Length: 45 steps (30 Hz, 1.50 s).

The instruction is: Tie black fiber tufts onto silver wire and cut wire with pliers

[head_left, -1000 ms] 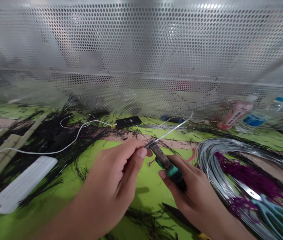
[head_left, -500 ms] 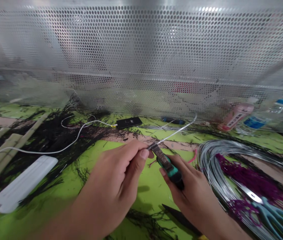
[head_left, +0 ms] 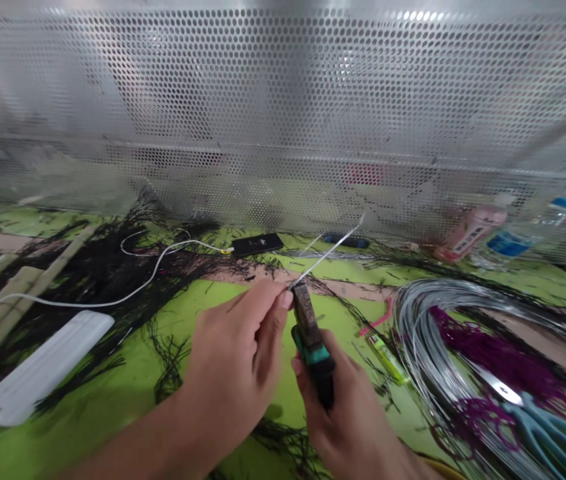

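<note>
My left hand (head_left: pixel 235 353) pinches a thin silvery wire (head_left: pixel 330 252) between thumb and forefinger. The wire's longer end slants up and to the right, away from me. Wrapped around the green-and-black handles of a pair of pliers (head_left: pixel 307 327) is my right hand (head_left: pixel 350 407). The pliers' dark, worn jaws point away from me, right beside my left fingertips at the near end of the wire. Whether the jaws bite the wire is hard to make out.
A coil of wire (head_left: pixel 420 347), purple cord (head_left: pixel 507 363) and blue-handled scissors (head_left: pixel 537 417) lie at right, two bottles (head_left: pixel 473 233) behind. A perforated metal panel (head_left: pixel 283 113) stands across the back. Left are black strands (head_left: pixel 113 280) and a white power bank (head_left: pixel 45 367); a black phone (head_left: pixel 257 245) lies beyond.
The pliers have swung from pointing up-left to pointing nearly straight ahead, and my right hand has moved left and nearer. The wire's far end has shifted left and up.
</note>
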{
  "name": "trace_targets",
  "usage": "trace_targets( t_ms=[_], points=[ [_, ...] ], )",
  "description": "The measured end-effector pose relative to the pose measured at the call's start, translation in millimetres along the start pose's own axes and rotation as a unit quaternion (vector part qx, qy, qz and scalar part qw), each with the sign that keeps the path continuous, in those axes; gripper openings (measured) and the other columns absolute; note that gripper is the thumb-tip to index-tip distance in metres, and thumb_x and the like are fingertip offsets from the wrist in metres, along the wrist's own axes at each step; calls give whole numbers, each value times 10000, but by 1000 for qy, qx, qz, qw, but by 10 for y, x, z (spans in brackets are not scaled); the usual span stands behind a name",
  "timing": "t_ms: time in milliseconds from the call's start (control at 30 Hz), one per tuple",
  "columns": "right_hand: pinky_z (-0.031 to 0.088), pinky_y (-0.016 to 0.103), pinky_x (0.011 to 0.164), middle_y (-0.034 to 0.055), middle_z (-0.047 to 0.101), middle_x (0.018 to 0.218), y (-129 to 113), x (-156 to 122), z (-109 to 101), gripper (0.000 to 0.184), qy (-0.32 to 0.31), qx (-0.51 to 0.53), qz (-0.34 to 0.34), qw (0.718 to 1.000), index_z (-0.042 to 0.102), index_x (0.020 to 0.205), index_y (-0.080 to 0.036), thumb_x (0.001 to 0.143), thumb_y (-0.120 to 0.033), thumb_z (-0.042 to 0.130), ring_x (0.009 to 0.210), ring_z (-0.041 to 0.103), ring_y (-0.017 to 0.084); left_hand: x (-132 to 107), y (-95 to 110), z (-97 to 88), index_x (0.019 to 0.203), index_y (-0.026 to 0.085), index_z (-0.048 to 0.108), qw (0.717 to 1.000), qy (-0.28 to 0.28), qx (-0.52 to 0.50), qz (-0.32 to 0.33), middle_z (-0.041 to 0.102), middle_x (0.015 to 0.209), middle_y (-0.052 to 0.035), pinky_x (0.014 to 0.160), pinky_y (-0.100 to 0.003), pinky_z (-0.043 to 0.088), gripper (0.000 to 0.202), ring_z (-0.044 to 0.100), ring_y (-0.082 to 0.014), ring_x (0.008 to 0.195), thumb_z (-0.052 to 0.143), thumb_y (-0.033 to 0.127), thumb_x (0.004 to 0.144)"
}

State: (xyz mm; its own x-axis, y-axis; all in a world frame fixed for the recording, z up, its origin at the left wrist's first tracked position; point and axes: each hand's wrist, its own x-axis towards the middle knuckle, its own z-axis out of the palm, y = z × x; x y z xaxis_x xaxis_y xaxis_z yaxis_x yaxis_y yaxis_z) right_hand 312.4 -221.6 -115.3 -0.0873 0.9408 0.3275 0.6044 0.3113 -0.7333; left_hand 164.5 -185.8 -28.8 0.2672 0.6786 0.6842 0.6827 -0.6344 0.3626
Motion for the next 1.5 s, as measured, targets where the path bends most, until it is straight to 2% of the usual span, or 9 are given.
trace_targets(
  t_ms=[167, 267, 333, 500, 633, 833, 1067, 1267, 1500],
  points=[
    [348, 259, 476, -24, 571, 674, -29, -1, 67, 47, -5, 66, 1, 998, 495, 964, -221, 961, -267, 488, 533, 481, 137, 67, -35, -125, 742, 193, 507, 999, -24, -26, -41, 333, 547, 85, 462, -234, 267, 275, 328, -70, 449, 467, 189, 1015],
    [318, 263, 482, -40, 507, 655, 10, 85, -15, 137, -3, 87, 31, 996, 510, 945, -219, 990, -346, 486, 528, 423, 126, 132, -90, -226, 829, 204, 605, 990, -58, -83, -98, 369, 549, 81, 448, -219, 287, 265, 341, -76, 458, 467, 282, 1041],
    [351, 269, 517, -28, 519, 694, 44, 167, -105, 189, -7, 92, 38, 995, 516, 963, -217, 1002, -398, 479, 566, 438, 131, 153, -123, -247, 862, 212, 635, 984, -77, -114, -117, 380, 557, 78, 418, -219, 260, 261, 318, -79, 457, 480, 325, 1039],
    [391, 292, 573, 1, 577, 750, 94, 315, -323, 222, -34, 8, 5, 999, 539, 971, -211, 992, -427, 495, 648, 508, 161, 145, -156, -210, 1105, 253, 634, 972, -82, -179, -129, 389, 573, 86, 380, -215, 207, 164, 300, -81, 451, 523, 345, 1025],
    [431, 306, 593, 30, 654, 852, 109, 300, -395, 197, -21, -77, -43, 996, 554, 1088, -208, 998, -370, 485, 693, 599, 185, 125, -139, -219, 1021, 249, 633, 973, -79, -169, -137, 412, 570, 81, 380, -205, 234, 128, 335, -80, 456, 534, 330, 1017],
    [521, 342, 623, 86, 697, 1029, 124, 236, -458, 338, 57, -221, -117, 967, 503, 1270, -191, 948, -293, 513, 822, 699, 250, 114, -70, -211, 950, 244, 624, 979, -87, -145, -118, 438, 564, 79, 384, -216, 247, 142, 342, -85, 454, 523, 319, 1016],
    [548, 353, 578, 141, 717, 1100, 93, 220, -527, 351, 106, -317, -140, 932, 501, 1254, -167, 923, -283, 496, 918, 732, 306, 125, -51, -194, 941, 233, 599, 988, -83, -107, -75, 391, 538, 106, 454, -200, 324, 126, 352, -67, 443, 503, 257, 1019],
    [504, 329, 483, 169, 723, 1116, 97, 239, -521, 345, 121, -352, -153, 915, 499, 1229, -157, 900, -255, 481, 862, 745, 300, 123, -59, -198, 939, 227, 594, 990, -86, -93, -67, 444, 565, 106, 489, -187, 350, 121, 400, -64, 476, 507, 252, 1020],
    [456, 296, 459, 162, 723, 1090, 115, 249, -539, 288, 111, -360, -162, 912, 504, 1166, -174, 883, -222, 485, 828, 742, 267, 147, -77, -220, 839, 199, 616, 991, -99, -74, -43, 390, 548, 96, 569, -221, 376, 202, 324, -73, 461, 515, 227, 1011]
  ],
)
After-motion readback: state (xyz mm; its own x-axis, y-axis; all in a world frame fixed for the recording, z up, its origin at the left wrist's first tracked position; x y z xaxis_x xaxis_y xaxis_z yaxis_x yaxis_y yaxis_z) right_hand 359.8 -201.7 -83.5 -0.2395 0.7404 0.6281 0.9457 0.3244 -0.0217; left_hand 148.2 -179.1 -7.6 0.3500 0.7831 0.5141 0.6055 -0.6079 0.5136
